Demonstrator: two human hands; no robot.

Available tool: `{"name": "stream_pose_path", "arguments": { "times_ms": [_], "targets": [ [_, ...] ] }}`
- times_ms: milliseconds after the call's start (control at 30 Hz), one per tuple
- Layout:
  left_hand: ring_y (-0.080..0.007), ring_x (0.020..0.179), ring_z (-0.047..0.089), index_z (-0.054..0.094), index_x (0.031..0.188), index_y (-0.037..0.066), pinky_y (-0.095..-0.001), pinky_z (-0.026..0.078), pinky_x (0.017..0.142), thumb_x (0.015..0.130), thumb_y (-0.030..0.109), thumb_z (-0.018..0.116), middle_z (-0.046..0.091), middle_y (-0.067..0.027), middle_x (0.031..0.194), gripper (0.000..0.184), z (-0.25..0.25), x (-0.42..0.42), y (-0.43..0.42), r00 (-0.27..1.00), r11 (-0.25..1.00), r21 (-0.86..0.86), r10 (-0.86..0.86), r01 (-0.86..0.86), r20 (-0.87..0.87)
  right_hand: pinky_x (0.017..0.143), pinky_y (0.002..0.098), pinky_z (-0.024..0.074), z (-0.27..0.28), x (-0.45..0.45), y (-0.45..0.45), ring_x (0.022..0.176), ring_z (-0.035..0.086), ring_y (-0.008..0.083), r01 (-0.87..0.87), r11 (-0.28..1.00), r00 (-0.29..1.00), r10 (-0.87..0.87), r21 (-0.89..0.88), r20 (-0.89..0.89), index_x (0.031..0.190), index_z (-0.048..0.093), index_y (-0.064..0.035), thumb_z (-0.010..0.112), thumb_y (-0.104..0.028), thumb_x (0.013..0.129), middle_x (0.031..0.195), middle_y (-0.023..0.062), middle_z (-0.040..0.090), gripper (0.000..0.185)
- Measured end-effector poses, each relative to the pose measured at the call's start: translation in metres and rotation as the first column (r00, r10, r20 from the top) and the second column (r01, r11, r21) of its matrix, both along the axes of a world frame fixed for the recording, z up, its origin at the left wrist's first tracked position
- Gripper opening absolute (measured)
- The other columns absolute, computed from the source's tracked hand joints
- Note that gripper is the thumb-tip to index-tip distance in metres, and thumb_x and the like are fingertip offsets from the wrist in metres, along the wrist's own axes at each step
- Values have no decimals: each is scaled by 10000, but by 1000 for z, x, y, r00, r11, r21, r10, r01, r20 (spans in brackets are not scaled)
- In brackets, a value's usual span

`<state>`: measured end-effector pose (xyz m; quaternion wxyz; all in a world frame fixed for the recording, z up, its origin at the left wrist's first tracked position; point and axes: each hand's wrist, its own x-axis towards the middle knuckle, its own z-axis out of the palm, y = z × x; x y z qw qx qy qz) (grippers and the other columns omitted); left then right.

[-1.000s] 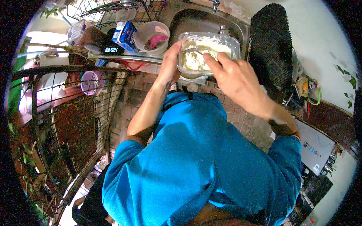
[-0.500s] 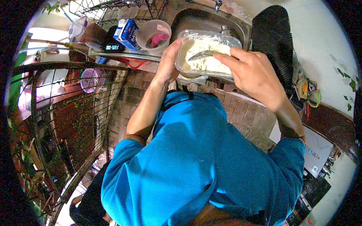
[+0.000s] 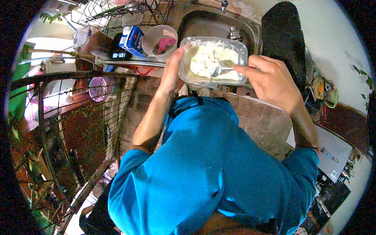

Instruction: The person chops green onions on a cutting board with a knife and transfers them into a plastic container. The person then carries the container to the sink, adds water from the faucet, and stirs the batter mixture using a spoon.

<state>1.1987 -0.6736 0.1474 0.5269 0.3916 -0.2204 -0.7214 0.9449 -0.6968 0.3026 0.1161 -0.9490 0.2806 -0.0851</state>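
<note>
My left hand grips the left end of a clear plastic container, which is held up in front of the sink. Inside lies a creamy white mass, heaped mostly toward the middle. My right hand is closed around the handle of a metal spoon. The spoon's bowl rests in the white mass, partly coated with it. Part of the handle is hidden by my right fingers.
Behind the container is a steel sink. To its left stand a round plastic tub with pink contents, a blue carton and a digital scale. A black ridged sheet leans at right; a metal railing runs along the left.
The spoon has turned and moved lower right within the white mass, with its bowl now showing. My right hand has shifted slightly right and down. The container sits slightly lower and to the left.
</note>
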Motion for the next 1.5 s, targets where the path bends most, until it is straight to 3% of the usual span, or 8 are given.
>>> {"name": "stream_pose_path", "arguments": {
  "times_ms": [267, 500, 600, 667, 900, 1067, 1233, 1500],
  "targets": [
    [-250, 1194, 579, 480, 1357, -48, -374, 475, 1014, 1025, 399, 418, 570, -164, 1324, 561, 17, -3, 3, 995, 999, -11, 42, -41, 94, 622, 426, 524, -45, 14, -3, 698, 634, 355, 213, 973, 964, -224, 89, 141, 1118, 687, -62, 607, -22, 840, 842, 165, 617, 293],
    [-263, 1197, 579, 472, 1365, -43, -388, 476, 1020, 1028, 398, 412, 567, -172, 1326, 558, 11, 0, 6, 979, 998, -8, 67, -67, 191, 591, 406, 538, -26, 5, 20, 672, 647, 339, 226, 965, 972, -232, 136, 27, 1142, 682, -83, 625, -41, 837, 839, 150, 636, 313],
    [-273, 1207, 573, 465, 1370, -44, -399, 472, 1028, 1031, 397, 408, 563, -180, 1332, 559, 15, -2, 6, 994, 996, 44, 78, -81, 73, 575, 402, 541, -41, 7, 25, 666, 655, 312, 247, 968, 959, -252, -55, -128, 1144, 683, -88, 630, -51, 840, 825, 146, 640, 311],
    [-279, 1215, 565, 464, 1371, -43, -404, 464, 1036, 1035, 391, 401, 560, -182, 1335, 553, 24, -3, 6, 976, 997, 2, 75, -77, 203, 558, 411, 546, -46, 9, 22, 635, 657, 301, 359, 920, 907, -383, -157, -173, 1129, 690, -87, 622, -54, 846, 778, 135, 639, 293],
    [-257, 1205, 570, 482, 1353, -39, -376, 458, 1035, 1040, 390, 405, 571, -170, 1322, 537, -14, -6, 8, 993, 992, 53, 114, -113, -21, 553, 432, 548, -37, 7, 18, 607, 661, 330, 484, 852, 850, -512, -197, -125, 1093, 698, -75, 620, -83, 839, 760, 150, 673, 266],
    [-221, 1163, 596, 506, 1322, -28, -344, 477, 1006, 1054, 346, 402, 600, -151, 1276, 472, -18, -14, 9, 994, 995, 14, 100, -99, -45, 583, 452, 547, -53, 24, 17, 626, 664, 354, 458, 889, 888, -456, 21, -67, 1058, 719, -70, 597, -80, 830, 744, 192, 674, 258],
    [-224, 1142, 607, 506, 1319, -29, -340, 485, 996, 1050, 313, 399, 604, -152, 1266, 448, -11, -14, 8, 997, 997, 28, 77, -77, -8, 616, 504, 565, -42, 16, 19, 643, 683, 364, 499, 865, 849, -477, 46, -228, 940, 770, -152, 573, -204, 831, 733, 189, 692, 231],
    [-238, 1141, 611, 489, 1335, -41, -352, 501, 982, 1037, 336, 403, 593, -165, 1277, 488, 5, -16, 3, 995, 999, -3, 50, -50, 87, 650, 471, 555, -43, 28, 11, 665, 670, 376, 464, 879, 885, -456, 108, -92, 957, 767, -117, 601, -126, 799, 719, 204, 672, 229]
  ]
}}
